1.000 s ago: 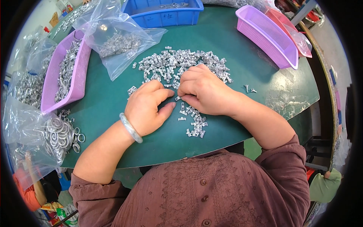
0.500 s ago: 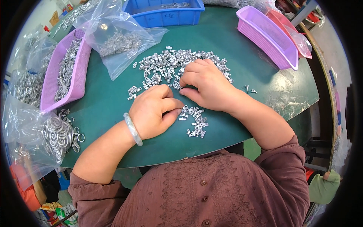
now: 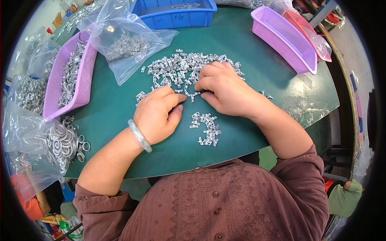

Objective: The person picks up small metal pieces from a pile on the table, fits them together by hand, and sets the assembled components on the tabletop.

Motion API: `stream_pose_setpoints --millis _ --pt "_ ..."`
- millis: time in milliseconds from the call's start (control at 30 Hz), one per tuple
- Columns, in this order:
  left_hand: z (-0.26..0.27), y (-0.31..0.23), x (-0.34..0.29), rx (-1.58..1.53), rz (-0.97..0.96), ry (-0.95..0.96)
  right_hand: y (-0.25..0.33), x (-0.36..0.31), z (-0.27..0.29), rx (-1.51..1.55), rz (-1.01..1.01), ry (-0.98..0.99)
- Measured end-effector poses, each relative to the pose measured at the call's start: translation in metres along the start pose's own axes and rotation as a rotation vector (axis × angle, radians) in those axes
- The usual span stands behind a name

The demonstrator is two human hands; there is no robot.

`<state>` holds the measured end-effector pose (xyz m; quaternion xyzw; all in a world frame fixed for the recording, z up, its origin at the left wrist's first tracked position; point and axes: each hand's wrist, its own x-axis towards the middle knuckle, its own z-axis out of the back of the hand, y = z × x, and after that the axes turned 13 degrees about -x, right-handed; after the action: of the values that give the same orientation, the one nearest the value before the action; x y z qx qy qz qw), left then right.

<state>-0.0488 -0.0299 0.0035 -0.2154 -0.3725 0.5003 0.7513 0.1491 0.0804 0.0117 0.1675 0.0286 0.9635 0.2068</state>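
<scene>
A loose pile of small silver metal pieces (image 3: 177,66), shaped like short bars with slots, lies on the green table. At its near right edge rests my right hand (image 3: 227,88), fingers bent over the pieces and a gap between thumb and forefinger. A few pieces (image 3: 193,96) lie just left of its thumb. My left hand (image 3: 159,114), with a pale bangle (image 3: 139,136) on the wrist, is at the pile's near left edge. Its thumb and forefinger are apart with nothing visible between them. Nearer me, a smaller cluster of the same pieces (image 3: 209,130) lies separate.
A purple basket of metal parts (image 3: 88,76) and clear bags (image 3: 124,72) stand left, above silver rings (image 3: 64,142). A blue bin (image 3: 177,20) stands at the back. Another purple basket (image 3: 281,48) is far right. Two tiny parts (image 3: 266,94) lie beyond my right wrist.
My left hand has drawn away from the small cluster, up toward the pile, and its thumb and forefinger have parted. My right hand has shifted slightly right. A few pieces now show between the hands.
</scene>
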Motion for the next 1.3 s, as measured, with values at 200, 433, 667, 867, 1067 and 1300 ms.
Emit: stream_pose_setpoints --millis 200,433,667,867,1067,1300 --pt "0.0 0.0 0.0 0.004 0.004 -0.001 0.001 0.001 0.0 -0.033 0.011 0.0" --pt "0.0 0.0 0.0 0.001 0.001 0.003 0.0 0.0 0.001 -0.02 0.002 -0.021" --pt "0.0 0.001 0.0 -0.001 -0.004 0.004 0.002 0.0 0.006 0.01 0.076 0.074" --pt "0.0 0.0 0.0 0.006 0.003 0.009 0.002 0.0 0.006 0.081 0.069 0.112" --pt "0.001 0.0 0.0 -0.014 -0.012 0.024 0.001 0.0 0.006 0.192 0.142 0.135" --pt "0.0 0.001 0.0 -0.05 -0.107 0.097 0.002 0.003 -0.009 0.082 0.11 -0.062"
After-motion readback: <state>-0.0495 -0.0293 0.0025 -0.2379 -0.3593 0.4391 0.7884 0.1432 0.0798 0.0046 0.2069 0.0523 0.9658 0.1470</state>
